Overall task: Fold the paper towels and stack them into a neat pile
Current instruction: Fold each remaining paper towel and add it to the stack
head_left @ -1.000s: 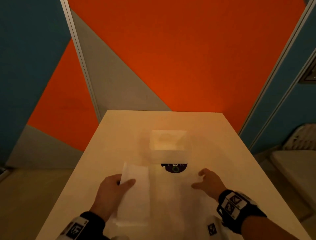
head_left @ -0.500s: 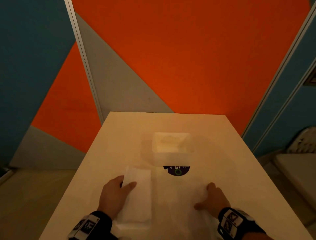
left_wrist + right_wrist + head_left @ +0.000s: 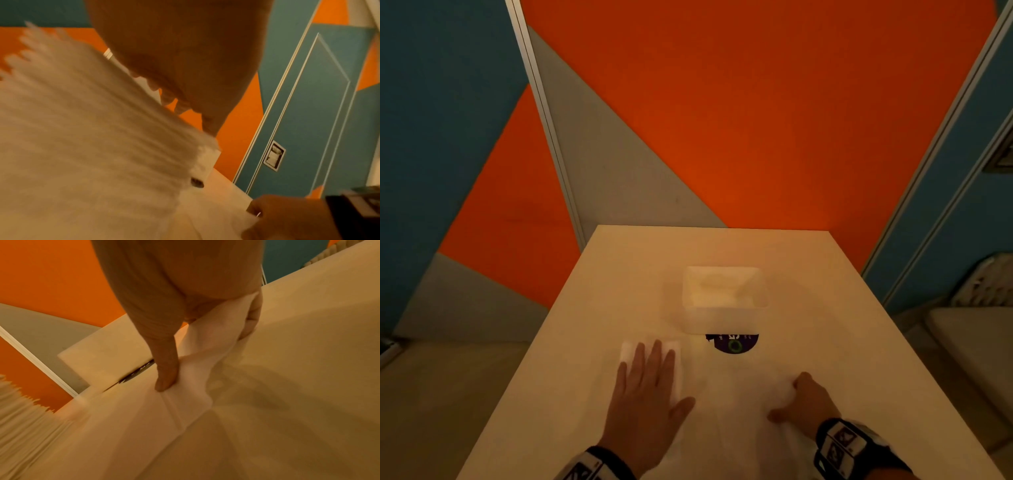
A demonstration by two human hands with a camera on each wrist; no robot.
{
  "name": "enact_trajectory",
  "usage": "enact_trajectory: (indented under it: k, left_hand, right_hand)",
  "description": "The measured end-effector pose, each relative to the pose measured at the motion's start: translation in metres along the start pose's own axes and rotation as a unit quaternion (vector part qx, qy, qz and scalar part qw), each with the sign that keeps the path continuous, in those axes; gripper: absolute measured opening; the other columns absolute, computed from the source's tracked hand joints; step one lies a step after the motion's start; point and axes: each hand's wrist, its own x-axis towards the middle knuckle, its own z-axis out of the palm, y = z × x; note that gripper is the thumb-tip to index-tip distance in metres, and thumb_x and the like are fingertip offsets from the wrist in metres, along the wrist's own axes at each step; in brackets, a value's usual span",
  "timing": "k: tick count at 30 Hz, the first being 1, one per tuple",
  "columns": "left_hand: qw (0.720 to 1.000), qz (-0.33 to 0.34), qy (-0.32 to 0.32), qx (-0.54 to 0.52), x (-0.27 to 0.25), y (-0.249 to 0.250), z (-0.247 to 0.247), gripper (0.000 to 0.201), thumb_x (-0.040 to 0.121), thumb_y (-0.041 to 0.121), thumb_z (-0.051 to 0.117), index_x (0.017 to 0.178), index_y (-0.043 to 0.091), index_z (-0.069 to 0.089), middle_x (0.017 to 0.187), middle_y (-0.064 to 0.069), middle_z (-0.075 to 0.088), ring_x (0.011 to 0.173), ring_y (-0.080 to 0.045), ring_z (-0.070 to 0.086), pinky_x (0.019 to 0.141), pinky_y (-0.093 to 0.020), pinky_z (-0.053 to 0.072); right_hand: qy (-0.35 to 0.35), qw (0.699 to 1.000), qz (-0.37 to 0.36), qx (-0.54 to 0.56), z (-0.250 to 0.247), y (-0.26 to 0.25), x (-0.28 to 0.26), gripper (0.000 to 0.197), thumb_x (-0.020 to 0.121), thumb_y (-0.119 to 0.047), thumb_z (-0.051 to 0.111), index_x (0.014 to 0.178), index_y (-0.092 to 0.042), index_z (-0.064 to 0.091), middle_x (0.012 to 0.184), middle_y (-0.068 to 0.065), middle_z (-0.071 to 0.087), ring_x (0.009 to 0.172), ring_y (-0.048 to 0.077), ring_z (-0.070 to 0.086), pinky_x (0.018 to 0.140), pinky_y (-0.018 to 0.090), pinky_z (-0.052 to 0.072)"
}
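Note:
A folded white paper towel (image 3: 627, 350) lies on the table's near left. My left hand (image 3: 657, 370) lies flat on it with straight fingers, covering most of it. In the left wrist view the towel (image 3: 82, 129) is a blurred white sheet under my left hand (image 3: 185, 81). A second, loose paper towel (image 3: 726, 414) spreads between my hands. My right hand (image 3: 789, 397) grips its bunched right edge. The right wrist view shows my right hand (image 3: 205, 358) pinching a raised fold of that towel (image 3: 197, 402) between its thumb and curled fingers.
A white open box (image 3: 726, 315) stands mid-table behind the towels, with a purple round sticker (image 3: 734, 344) at its near side. The beige table (image 3: 825, 308) meets an orange and grey wall. A chair (image 3: 969, 335) stands off the right edge.
My left hand has let go of the folded towel's edge and now lies flat on top of it. My right hand has drawn nearer and leftward, bunching the loose towel's edge.

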Motion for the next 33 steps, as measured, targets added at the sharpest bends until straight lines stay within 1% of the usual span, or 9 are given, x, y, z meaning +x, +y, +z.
enact_trajectory:
  k: [2, 6, 10, 15, 18, 21, 23, 28, 33]
  left_hand:
    - [0.999, -0.011, -0.042, 0.013, -0.002, -0.001, 0.012, 0.074, 0.092, 0.064, 0.012, 0.124, 0.017, 0.058, 0.13, -0.007, 0.06, 0.116, -0.032, 0.058, 0.097, -0.042, 0.042]
    - [0.998, 0.007, -0.069, 0.013, -0.002, -0.002, 0.02, 0.073, 0.091, 0.065, 0.01, 0.129, 0.017, 0.051, 0.131, -0.008, 0.059, 0.121, -0.03, 0.047, 0.094, -0.042, 0.027]
    - [0.995, -0.003, -0.101, -0.012, -0.003, -0.003, 0.015, 0.075, 0.09, 0.067, 0.008, 0.132, 0.018, 0.046, 0.133, -0.006, 0.057, 0.116, -0.03, 0.059, 0.096, -0.04, 0.026]
    - [0.98, -0.031, -0.118, -0.157, 0.004, -0.001, -0.021, 0.115, 0.056, 0.093, -0.008, 0.151, 0.028, -0.002, 0.157, 0.008, -0.013, 0.147, -0.019, -0.011, 0.118, -0.039, -0.004]
    - [0.912, -0.074, -0.092, -0.393, 0.007, 0.001, -0.044, 0.087, 0.075, 0.078, 0.037, 0.148, 0.035, 0.017, 0.157, 0.012, 0.011, 0.146, -0.01, 0.001, 0.119, -0.035, 0.004]
    - [0.79, -0.096, -0.046, -0.604, 0.015, 0.012, -0.06, 0.055, 0.082, 0.053, 0.056, 0.133, 0.035, 0.046, 0.143, 0.014, 0.04, 0.129, -0.003, 0.036, 0.107, -0.025, 0.023]
    - [0.718, -0.111, -0.08, -0.682, 0.02, 0.021, -0.07, 0.047, 0.079, 0.058, 0.047, 0.117, 0.033, 0.057, 0.131, 0.011, 0.055, 0.114, 0.001, 0.05, 0.102, -0.025, 0.028]
    - [0.641, -0.119, -0.213, -0.728, 0.023, 0.032, -0.083, 0.081, 0.065, 0.079, 0.041, 0.118, 0.022, 0.062, 0.114, -0.002, 0.07, 0.111, -0.021, 0.062, 0.101, -0.037, 0.044]
    - [0.497, -0.098, -0.154, -0.848, 0.015, 0.034, -0.098, 0.056, 0.077, 0.043, 0.054, 0.119, 0.006, 0.063, 0.112, -0.014, 0.069, 0.094, -0.025, 0.068, 0.076, -0.034, 0.055]
  right_hand:
    - [-0.002, 1.0, 0.011, 0.008, 0.0, 0.001, 0.002, 0.081, 0.066, -0.038, 0.085, 0.125, -0.009, 0.038, 0.13, 0.008, 0.049, 0.115, 0.023, 0.051, 0.083, 0.026, 0.041]
    - [0.024, 0.996, 0.046, 0.073, -0.002, 0.002, 0.004, 0.08, 0.072, -0.04, 0.081, 0.131, -0.004, 0.041, 0.136, 0.013, 0.047, 0.123, 0.028, 0.047, 0.089, 0.028, 0.04]
    - [0.038, 0.985, 0.07, 0.155, -0.013, -0.001, 0.002, 0.051, 0.082, -0.022, 0.073, 0.123, 0.004, 0.056, 0.129, 0.019, 0.054, 0.108, 0.032, 0.053, 0.1, 0.036, 0.042]
    - [0.084, 0.991, -0.063, 0.08, -0.042, -0.024, -0.025, 0.038, 0.095, -0.021, 0.057, 0.128, -0.003, 0.052, 0.135, 0.017, 0.049, 0.115, 0.03, 0.052, 0.099, 0.037, 0.041]
    - [0.134, 0.973, -0.184, 0.039, -0.067, -0.051, -0.053, 0.019, 0.096, -0.017, 0.054, 0.111, -0.008, 0.061, 0.107, 0.005, 0.06, 0.091, 0.016, 0.053, 0.076, 0.023, 0.039]
    - [0.157, 0.942, -0.292, 0.044, -0.085, -0.082, -0.08, 0.021, 0.092, -0.014, 0.059, 0.071, -0.017, 0.059, 0.072, -0.001, 0.059, 0.066, 0.011, 0.053, 0.061, 0.019, 0.04]
    - [0.135, 0.927, -0.338, 0.093, -0.092, -0.098, -0.094, 0.02, 0.091, -0.014, 0.06, 0.075, -0.002, 0.061, 0.073, 0.013, 0.06, 0.067, 0.023, 0.057, 0.064, 0.032, 0.044]
    - [-0.027, 0.859, -0.397, 0.322, -0.108, -0.129, -0.137, 0.015, 0.09, -0.008, 0.058, 0.098, -0.006, 0.071, 0.092, 0.008, 0.074, 0.08, 0.018, 0.069, 0.071, 0.03, 0.056]
    - [-0.04, 0.821, -0.357, 0.443, -0.117, -0.125, -0.138, 0.019, 0.088, -0.006, 0.058, 0.102, -0.009, 0.071, 0.098, 0.007, 0.075, 0.086, 0.023, 0.072, 0.073, 0.034, 0.06]
